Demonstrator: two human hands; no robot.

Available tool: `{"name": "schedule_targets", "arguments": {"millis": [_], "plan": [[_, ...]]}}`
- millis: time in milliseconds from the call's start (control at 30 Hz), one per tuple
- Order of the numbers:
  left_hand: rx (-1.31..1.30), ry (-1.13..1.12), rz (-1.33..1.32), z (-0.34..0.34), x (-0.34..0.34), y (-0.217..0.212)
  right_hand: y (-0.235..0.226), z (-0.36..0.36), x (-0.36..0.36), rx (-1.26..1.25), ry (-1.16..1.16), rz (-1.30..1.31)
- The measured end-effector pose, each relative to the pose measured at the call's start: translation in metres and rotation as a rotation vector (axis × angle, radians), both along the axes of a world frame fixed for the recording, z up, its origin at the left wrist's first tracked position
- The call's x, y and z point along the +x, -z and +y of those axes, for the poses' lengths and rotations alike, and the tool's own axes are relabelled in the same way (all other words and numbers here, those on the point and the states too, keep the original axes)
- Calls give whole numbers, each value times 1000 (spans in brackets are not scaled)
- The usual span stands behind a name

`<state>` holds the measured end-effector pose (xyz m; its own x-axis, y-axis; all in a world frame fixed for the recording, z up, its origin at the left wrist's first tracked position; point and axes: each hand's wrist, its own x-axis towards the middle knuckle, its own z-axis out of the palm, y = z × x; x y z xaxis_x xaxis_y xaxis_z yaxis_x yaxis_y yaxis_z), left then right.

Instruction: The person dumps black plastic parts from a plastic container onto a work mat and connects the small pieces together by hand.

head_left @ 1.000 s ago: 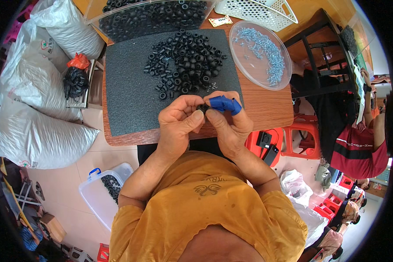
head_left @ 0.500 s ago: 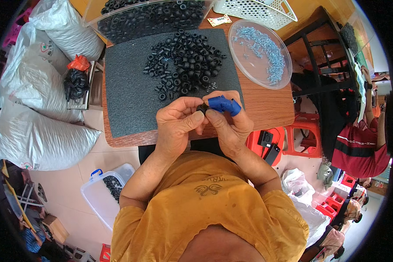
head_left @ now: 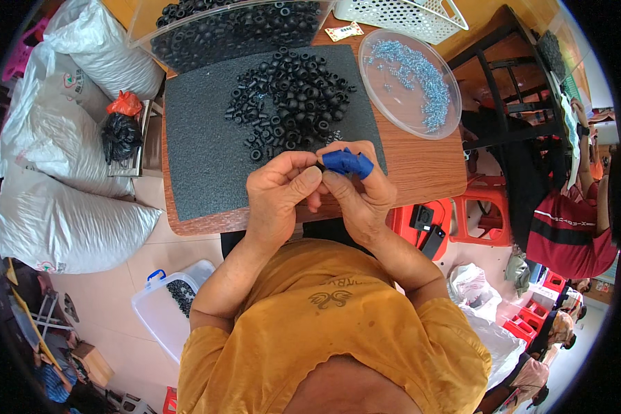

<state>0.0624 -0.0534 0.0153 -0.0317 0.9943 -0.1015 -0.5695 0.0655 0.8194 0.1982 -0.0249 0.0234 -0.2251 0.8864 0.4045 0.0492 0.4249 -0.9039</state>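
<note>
My left hand (head_left: 285,186) and my right hand (head_left: 357,190) meet over the front edge of a dark grey mat (head_left: 200,159). Both are closed, thumbs and fingers pinching a small black part (head_left: 320,166) between them. Most of that part is hidden by the fingertips. Blue tape (head_left: 348,163) wraps my right index finger. Just beyond my hands lies a heap of black cup-shaped parts (head_left: 303,96), with smaller black pieces (head_left: 245,103) at its left side. A few tiny metal springs (head_left: 334,136) sit at the heap's near right edge.
A round clear tray (head_left: 410,124) of small bluish metal pieces stands right of the mat on the wooden table (head_left: 428,165). Behind are a clear bin (head_left: 234,34) of black parts and a white basket (head_left: 407,15). White sacks (head_left: 76,221) fill the left; red stools (head_left: 483,214) stand right.
My fingertips have drawn closer together, covering more of the small black part. My right hand has shifted slightly left. The heap looks the same.
</note>
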Motion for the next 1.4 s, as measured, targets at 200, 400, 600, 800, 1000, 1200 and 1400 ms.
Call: {"name": "schedule_targets", "arguments": {"millis": [200, 400, 600, 800, 1000, 1200, 1400], "plan": [[-29, 3, -54, 1, -2, -2, -4, 6, 6, 112, -34, -104], [-17, -49, -105, 1, -2, -2, -19, 17, 10, 211, -94, -263], [-38, -88, -97, 1, 0, -3, -12, 30, 4, 515, -124, -464], [-20, -145, -38, 0, 1, -6, -15, 33, -2, 774, -78, -552], [-67, -83, -38, 0, -3, -7, -14, 41, 2, 837, -134, -572], [-113, 17, -78, 1, -8, -5, -9, 42, 4, 825, -128, -554], [-73, 144, 76, -2, -15, 3, -8, 41, 7, 813, -161, -584]]}}
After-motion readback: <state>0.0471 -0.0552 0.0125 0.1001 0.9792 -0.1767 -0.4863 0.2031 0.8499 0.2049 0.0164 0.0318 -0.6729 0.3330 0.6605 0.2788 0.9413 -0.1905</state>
